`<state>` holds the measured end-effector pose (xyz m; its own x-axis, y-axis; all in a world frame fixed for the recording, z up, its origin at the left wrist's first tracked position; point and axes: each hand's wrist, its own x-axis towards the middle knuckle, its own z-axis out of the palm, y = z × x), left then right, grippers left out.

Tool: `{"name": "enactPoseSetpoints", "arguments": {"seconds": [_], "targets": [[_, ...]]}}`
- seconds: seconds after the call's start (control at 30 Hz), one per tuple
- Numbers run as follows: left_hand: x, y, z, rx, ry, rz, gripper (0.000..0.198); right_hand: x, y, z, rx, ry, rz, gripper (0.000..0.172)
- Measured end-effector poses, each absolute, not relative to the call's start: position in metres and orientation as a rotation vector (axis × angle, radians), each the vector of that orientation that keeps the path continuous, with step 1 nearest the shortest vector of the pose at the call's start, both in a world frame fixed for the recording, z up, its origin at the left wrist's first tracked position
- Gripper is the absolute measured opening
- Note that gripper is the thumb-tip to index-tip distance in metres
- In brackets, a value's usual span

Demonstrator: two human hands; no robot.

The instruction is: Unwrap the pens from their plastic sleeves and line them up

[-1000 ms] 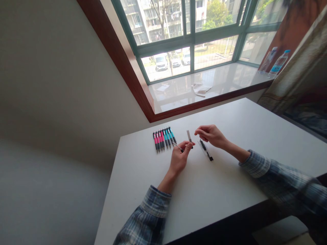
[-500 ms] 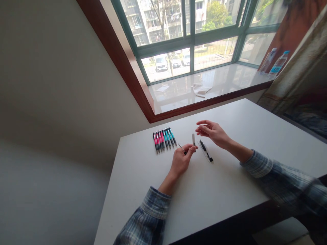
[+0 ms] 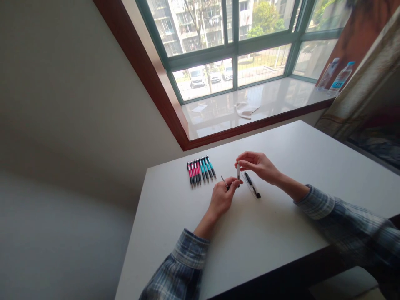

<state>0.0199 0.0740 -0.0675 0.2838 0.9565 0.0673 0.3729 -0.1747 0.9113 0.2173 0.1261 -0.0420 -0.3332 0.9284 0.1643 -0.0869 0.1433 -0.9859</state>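
My left hand is closed, pinching the lower end of a whitish pen barrel that stands upright. A thin, dark piece with a metallic tip sticks out on the left side of the same hand; its lower part is hidden by the fingers. My right hand grips the barrel's top end between thumb and fingers. Just right of the barrel, a black pen part lies on the table beside a thin, clear strip. Several pink and teal pens lie in a neat row left of my hands.
The white table meets the wall and a wood-framed window ledge at its far side. On the ledge are a crumpled cloth and two plastic bottles. A curtain hangs at the right.
My right hand has moved left and slightly down, and its fingers have closed on the top of the pen barrel. The left hand stays almost in place, its thin piece tilted a little more upright.
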Motion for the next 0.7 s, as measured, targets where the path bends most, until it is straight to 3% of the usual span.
{"name": "enactPoseSetpoints", "arguments": {"seconds": [0.3, 0.57, 0.7], "targets": [[0.021, 0.074, -0.066, 1.695, 1.202, 0.901, 0.038, 0.219, 0.124, -0.038, -0.856, -1.587, 1.348, 0.039], [0.021, 0.075, -0.064, 1.740, 1.263, 0.943, 0.038, 0.212, 0.112, -0.028, -0.838, -1.898, 0.489, 0.010], [0.023, 0.074, -0.067, 1.782, 1.302, 0.952, 0.035, 0.204, 0.107, -0.031, -0.782, -2.039, 0.356, 0.008]]}}
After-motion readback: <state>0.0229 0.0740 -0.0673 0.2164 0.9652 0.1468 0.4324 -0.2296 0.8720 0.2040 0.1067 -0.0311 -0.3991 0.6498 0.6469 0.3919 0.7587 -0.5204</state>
